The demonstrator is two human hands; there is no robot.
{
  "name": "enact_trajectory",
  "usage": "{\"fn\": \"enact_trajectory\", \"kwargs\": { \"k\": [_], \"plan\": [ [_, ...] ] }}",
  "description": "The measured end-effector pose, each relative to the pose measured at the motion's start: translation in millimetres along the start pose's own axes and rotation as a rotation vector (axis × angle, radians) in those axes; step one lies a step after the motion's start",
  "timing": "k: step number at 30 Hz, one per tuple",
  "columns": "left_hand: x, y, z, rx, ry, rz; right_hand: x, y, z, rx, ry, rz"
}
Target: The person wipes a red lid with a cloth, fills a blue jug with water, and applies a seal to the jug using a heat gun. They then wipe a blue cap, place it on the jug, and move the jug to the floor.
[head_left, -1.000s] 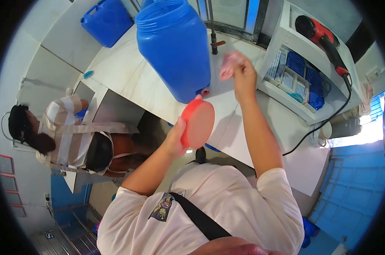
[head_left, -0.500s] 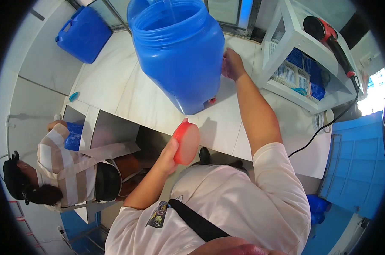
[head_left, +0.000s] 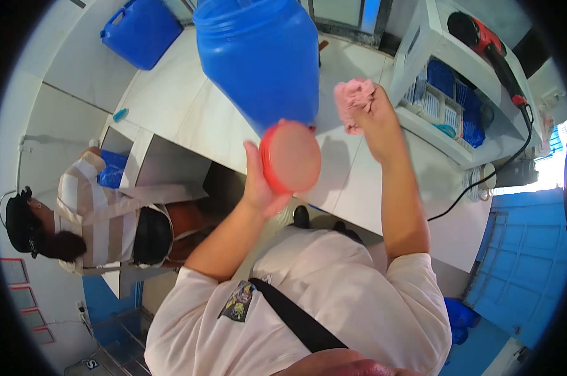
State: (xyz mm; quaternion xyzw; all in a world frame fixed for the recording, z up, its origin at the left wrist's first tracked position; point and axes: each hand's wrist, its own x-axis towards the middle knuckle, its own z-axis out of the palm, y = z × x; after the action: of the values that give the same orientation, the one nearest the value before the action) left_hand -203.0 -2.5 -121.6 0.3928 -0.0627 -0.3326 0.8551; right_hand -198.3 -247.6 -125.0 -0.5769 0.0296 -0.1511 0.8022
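Head view: a red lid held up in one hand, a pink cloth bunched in the other, before a blue drum.

The left hand (head_left: pixel 258 188) grips the lid (head_left: pixel 289 156) by its rim from below, its flat face turned toward the person so it can be reached. The right hand (head_left: pixel 374 116) is closed around the cloth (head_left: pixel 353 97), raised just beside the lid. The drum (head_left: pixel 261 59) stands open near the counter (head_left: pixel 189 119) front edge. Another person (head_left: pixel 102 219) crouches at the counter's left end.
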Motion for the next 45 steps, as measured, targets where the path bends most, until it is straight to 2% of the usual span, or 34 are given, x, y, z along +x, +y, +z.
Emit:
{"fn": "enact_trajectory", "kwargs": {
  "k": [1,2,4,6,9,11,12,14,15,17,18,19,20,21,22,23,26,28,30,31,32,34,36,38,40,41,43,45],
  "plan": [
    [7,-1,9,-0.047,-0.027,0.013,-22,-11,11,-0.170,-0.009,-0.105],
    [12,-2,19,-0.091,-0.060,0.026,-36,-20,17,-0.166,-0.006,-0.095],
    [16,-5,47,-0.098,-0.090,0.035,-57,-36,19,-0.610,-0.013,-0.603],
    [18,-12,67,-0.105,-0.133,0.037,-57,-48,9,-0.678,-0.035,-0.561],
    [29,-18,79,-0.100,-0.123,-0.009,-57,-58,23,-0.672,-0.043,-0.635],
    [40,-8,70,-0.651,-0.495,-0.089,-67,-69,41,-0.818,-0.229,-0.896],
    [36,-2,69,-0.647,-0.497,-0.089,-74,-70,37,-0.816,-0.228,-0.900],
    [28,15,78,-0.282,-0.260,-0.032,-84,-74,21,-0.873,-0.319,-0.844],
    [23,13,91,-0.272,-0.288,0.005,-81,-80,15,-0.879,-0.317,-0.854],
    [19,-1,102,-0.294,-0.248,-0.027,-77,-88,6,-0.794,-0.032,-0.607],
    [17,-3,103,-0.316,-0.205,-0.056,-77,-89,13,-0.796,-0.030,-0.602],
    [21,-4,101,-0.435,-0.368,-0.080,-76,-93,23,-0.859,-0.059,-0.778],
    [29,1,93,-0.433,-0.375,-0.079,-73,-97,33,-0.919,-0.091,-0.960],
    [37,10,81,-0.444,-0.571,-0.096,-84,-99,44,-0.844,-0.202,-0.944],
    [42,15,72,-0.451,-0.761,-0.110,-91,-97,44,-0.838,-0.205,-0.944],
    [21,27,100,-0.193,-0.226,0.059,-99,-97,43,-0.839,-0.222,-0.915],
    [9,30,110,-0.258,-0.288,0.028,-81,-97,17,-0.979,-0.236,-0.912],
    [9,18,117,-0.237,-0.254,-0.006,-74,-107,19,-0.922,0.027,-0.742],
    [17,13,122,-0.292,-0.251,-0.078,-69,-114,42,-0.820,0.002,-0.763],
    [25,15,114,-0.522,-0.439,-0.140,-74,-116,54,-0.903,-0.045,-0.858],
    [26,21,109,-0.525,-0.440,-0.142,-80,-117,69,-0.985,-0.095,-0.949],
    [31,29,102,-0.462,-0.301,-0.070,-94,-96,77,-0.975,-0.067,-0.873],
    [34,37,99,-0.432,-0.238,-0.031,-99,-97,75,-1.046,-0.158,-1.171],
    [33,36,101,-0.375,-0.277,0.036,-107,-82,63,-0.998,-0.133,-1.115],
    [34,36,100,-0.446,-0.341,0.038,-107,-63,56,-1.027,0.135,-1.130],
    [36,35,100,-0.517,-0.400,0.041,-105,-51,56,-1.028,0.140,-1.128],
    [43,27,99,-0.472,-0.367,0.077,-99,-32,63,-0.654,0.380,-0.999],
    [45,23,96,-0.429,-0.332,0.106,-98,-36,70,-0.602,0.423,-0.904]
  ]
}}
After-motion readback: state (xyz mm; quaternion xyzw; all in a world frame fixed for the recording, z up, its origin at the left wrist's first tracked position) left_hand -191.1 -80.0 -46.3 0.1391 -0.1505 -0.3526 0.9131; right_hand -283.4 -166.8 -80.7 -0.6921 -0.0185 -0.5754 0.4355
